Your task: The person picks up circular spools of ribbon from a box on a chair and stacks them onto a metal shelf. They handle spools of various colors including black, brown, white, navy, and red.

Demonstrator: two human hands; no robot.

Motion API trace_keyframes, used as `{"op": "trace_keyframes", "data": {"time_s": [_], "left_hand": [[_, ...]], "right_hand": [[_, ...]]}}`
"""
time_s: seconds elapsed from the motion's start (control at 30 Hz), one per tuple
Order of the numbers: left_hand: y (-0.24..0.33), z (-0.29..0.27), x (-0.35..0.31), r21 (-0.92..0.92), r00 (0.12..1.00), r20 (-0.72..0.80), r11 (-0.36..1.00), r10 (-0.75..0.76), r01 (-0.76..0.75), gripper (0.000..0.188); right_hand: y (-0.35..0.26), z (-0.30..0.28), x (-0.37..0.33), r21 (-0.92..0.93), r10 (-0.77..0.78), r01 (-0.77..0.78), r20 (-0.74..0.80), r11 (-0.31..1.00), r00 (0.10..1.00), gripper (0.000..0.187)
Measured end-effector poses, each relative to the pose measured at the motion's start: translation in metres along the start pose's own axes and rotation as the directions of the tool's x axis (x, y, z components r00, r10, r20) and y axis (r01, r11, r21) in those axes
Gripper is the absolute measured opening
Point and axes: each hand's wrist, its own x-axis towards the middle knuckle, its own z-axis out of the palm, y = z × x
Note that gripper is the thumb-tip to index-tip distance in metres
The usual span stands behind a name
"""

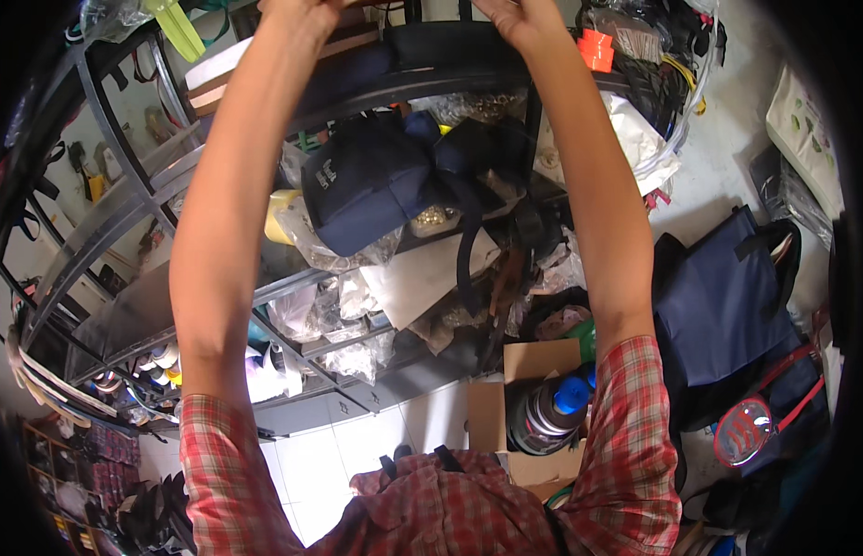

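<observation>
Both my arms reach up and forward to a dark metal shelf rack [441,65]. My left hand [306,14] is at the top edge of the view, beside stacked brown and white flat pieces [348,42] on the upper shelf. My right hand [520,20] is farther right, by the end of a dark item on the same shelf. The fingers of both hands are mostly cut off by the frame, so what they touch or hold is hidden. Below, between my forearms, a navy blue bag [367,185] sits on a lower shelf.
Plastic-wrapped goods [343,315] fill the lower shelves. Near my right elbow, an open cardboard box [487,417] holds bottles with a blue cap [571,395]. A navy tote bag [723,296] hangs on the right, above a red-edged clear pouch [745,431]. Orange tags [596,50] stick out beside my right wrist.
</observation>
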Motion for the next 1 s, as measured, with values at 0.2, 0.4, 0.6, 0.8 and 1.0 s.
{"op": "trace_keyframes", "data": {"time_s": [0.2, 0.4, 0.6, 0.8, 1.0], "left_hand": [[-0.037, 0.045, 0.023, -0.090, 0.979, -0.203, 0.994, 0.038, -0.057, 0.044], [-0.090, 0.033, 0.063, -0.111, 0.997, 0.014, 0.990, -0.082, 0.083, 0.050], [-0.124, 0.092, 0.008, -0.014, 0.935, -0.340, 0.994, 0.100, -0.112, 0.094], [-0.119, 0.064, 0.020, 0.816, 0.964, -0.206, 0.574, 0.167, 0.075, 0.116], [-0.112, 0.032, 0.042, 0.928, 0.981, -0.125, 0.367, 0.151, 0.062, 0.123]], "right_hand": [[-0.030, -0.005, -0.001, 0.025, -0.064, 0.064, 0.000, 0.998, 0.998, 0.026], [-0.044, -0.005, -0.043, -0.355, 0.016, -0.028, -0.035, 0.934, 0.999, 0.030], [-0.095, -0.031, -0.086, -0.610, 0.004, -0.020, -0.027, 0.792, 1.000, 0.030], [-0.097, -0.070, -0.077, -0.784, -0.133, -0.040, -0.155, 0.620, 0.979, 0.030], [-0.049, -0.089, -0.024, -0.861, -0.234, -0.077, -0.221, 0.503, 0.947, 0.056]]}}
